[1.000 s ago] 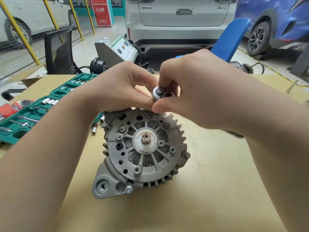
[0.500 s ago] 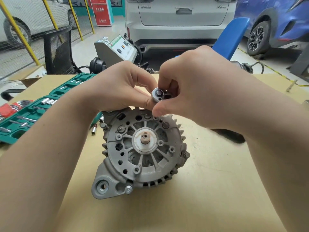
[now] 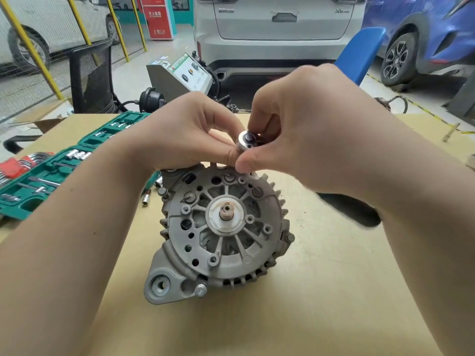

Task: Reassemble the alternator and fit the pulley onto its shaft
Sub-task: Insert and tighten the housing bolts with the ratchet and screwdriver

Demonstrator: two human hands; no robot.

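Above grey finned alternator point(image 3: 226, 235), rusty shaft point(image 3: 226, 214) bare, both hands' fingers point(image 3: 226, 152) pinching shiny socket point(image 3: 245, 141)

A green socket set case point(image 3: 51, 173) lies open left; white car point(image 3: 277, 29) behind.

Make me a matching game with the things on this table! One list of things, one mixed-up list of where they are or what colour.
Things:
1. alternator
2. socket set case
3. small shiny metal part
4. loose socket

Clues:
A. green, at the left edge of the table
B. pinched between both hands
C. grey, in the middle with its shaft pointing up
D. lying on the table just left of the alternator

Pairs: 1-C, 2-A, 3-B, 4-D
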